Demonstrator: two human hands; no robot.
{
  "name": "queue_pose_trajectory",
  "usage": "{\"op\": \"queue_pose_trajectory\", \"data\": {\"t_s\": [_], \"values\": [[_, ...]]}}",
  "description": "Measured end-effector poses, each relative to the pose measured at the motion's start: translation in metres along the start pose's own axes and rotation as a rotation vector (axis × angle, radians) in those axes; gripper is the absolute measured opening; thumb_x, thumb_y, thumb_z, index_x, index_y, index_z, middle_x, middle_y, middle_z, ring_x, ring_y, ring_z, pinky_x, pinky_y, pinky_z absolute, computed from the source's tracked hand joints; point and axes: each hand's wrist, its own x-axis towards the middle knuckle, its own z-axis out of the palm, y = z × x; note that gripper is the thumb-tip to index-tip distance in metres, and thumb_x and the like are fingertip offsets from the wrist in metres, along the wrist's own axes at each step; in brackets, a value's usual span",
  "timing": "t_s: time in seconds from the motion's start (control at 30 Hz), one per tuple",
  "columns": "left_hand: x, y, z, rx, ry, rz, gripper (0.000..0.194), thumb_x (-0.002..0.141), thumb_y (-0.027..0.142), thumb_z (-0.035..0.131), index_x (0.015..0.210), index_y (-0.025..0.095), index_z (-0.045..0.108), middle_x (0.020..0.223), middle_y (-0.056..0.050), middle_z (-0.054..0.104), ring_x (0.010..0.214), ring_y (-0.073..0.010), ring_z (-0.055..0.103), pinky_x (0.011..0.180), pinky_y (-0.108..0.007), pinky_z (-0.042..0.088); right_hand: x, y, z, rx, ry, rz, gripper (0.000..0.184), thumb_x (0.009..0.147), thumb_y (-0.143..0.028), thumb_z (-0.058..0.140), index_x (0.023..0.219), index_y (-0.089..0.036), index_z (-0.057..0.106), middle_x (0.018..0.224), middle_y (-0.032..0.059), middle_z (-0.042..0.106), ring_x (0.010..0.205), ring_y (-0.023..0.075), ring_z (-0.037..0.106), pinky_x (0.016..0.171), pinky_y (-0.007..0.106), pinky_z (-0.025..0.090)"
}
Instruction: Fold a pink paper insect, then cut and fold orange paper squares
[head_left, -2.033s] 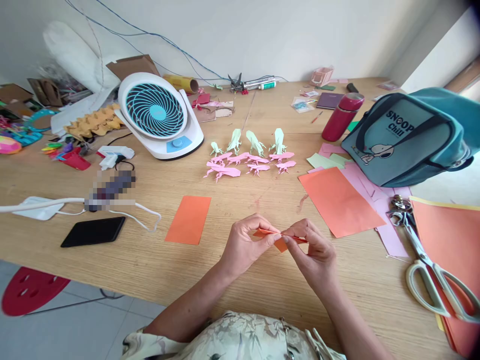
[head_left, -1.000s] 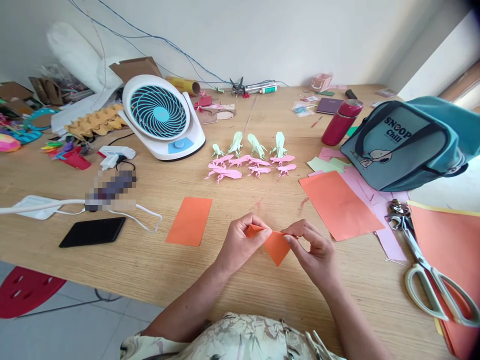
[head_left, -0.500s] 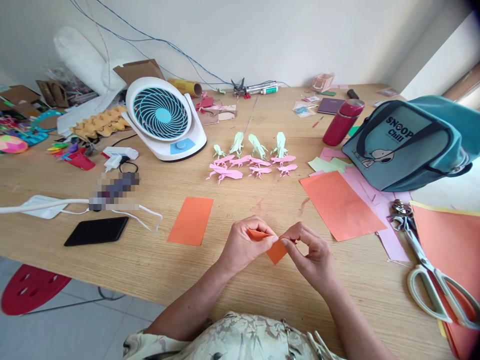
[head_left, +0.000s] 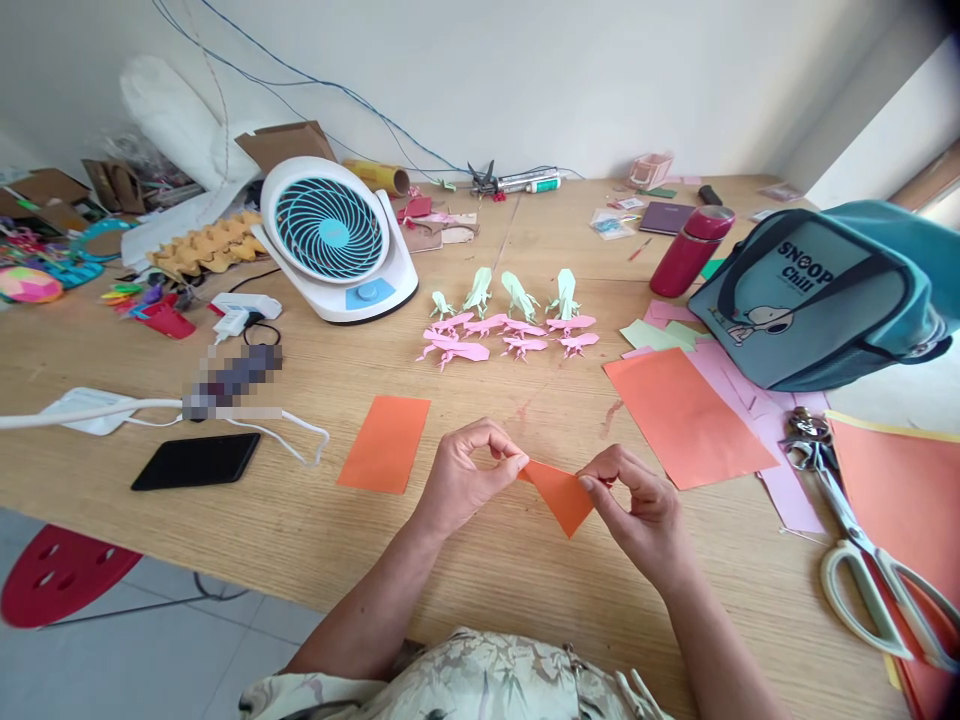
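Observation:
My left hand and my right hand each pinch one top corner of a folded orange paper triangle, held just above the wooden table with its point facing me. An orange paper rectangle lies flat to the left of my left hand. A larger orange sheet lies to the right, beyond my right hand. Several small pink and pale green folded paper figures stand in rows further back.
A white and blue desk fan stands at back left. A black phone and a white cable lie at left. A teal bag, a red bottle and scissors sit on the right, over pink and orange sheets.
My hands have drawn apart, and the orange paper has opened from a narrow pinched strip into a flat triangle stretched between them. The view has shifted slightly.

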Motion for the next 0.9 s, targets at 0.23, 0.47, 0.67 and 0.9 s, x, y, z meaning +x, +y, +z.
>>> {"op": "queue_pose_trajectory", "data": {"t_s": [0.23, 0.47, 0.67, 0.9], "values": [[0.002, -0.007, -0.001, -0.191, -0.019, -0.111, 0.025, 0.079, 0.03, 0.07, 0.061, 0.017, 0.059, 0.063, 0.002, 0.055, 0.064, -0.0113, 0.05, 0.068, -0.025, 0.042, -0.002, 0.003, 0.002, 0.069, 0.01, 0.05, 0.018, 0.093, -0.023, 0.059, 0.076, -0.022, 0.059, 0.071, -0.0009, 0.053, 0.066, 0.0146, 0.049, 0.062, 0.03, 0.038], [-0.001, -0.009, 0.01, -0.426, -0.158, -0.197, 0.029, 0.082, 0.041, 0.072, 0.096, 0.016, 0.069, 0.085, -0.003, 0.066, 0.081, -0.0149, 0.059, 0.078, -0.026, 0.046, -0.006, 0.013, 0.003, 0.146, 0.051, 0.152, 0.018, 0.094, -0.028, 0.06, 0.077, -0.022, 0.06, 0.072, -0.0009, 0.052, 0.068, 0.0151, 0.048, 0.064, 0.031, 0.038], [-0.005, -0.015, 0.022, -0.352, -0.067, -0.241, 0.033, 0.081, 0.039, 0.072, 0.064, 0.015, 0.056, 0.062, 0.004, 0.049, 0.061, -0.0086, 0.044, 0.062, -0.021, 0.038, -0.006, 0.012, 0.007, 0.169, 0.024, 0.203, 0.019, 0.093, -0.032, 0.06, 0.078, -0.022, 0.061, 0.074, 0.0004, 0.056, 0.069, 0.0155, 0.051, 0.065, 0.03, 0.041], [-0.001, -0.019, 0.016, -0.317, 0.035, -0.239, 0.033, 0.082, 0.037, 0.07, 0.063, 0.015, 0.054, 0.063, 0.004, 0.045, 0.063, -0.0089, 0.039, 0.061, -0.021, 0.035, -0.003, 0.012, 0.002, 0.132, -0.013, 0.298, 0.028, 0.09, -0.039, 0.064, 0.07, -0.021, 0.055, 0.068, -0.0017, 0.053, 0.066, 0.0137, 0.047, 0.063, 0.028, 0.037]]}}
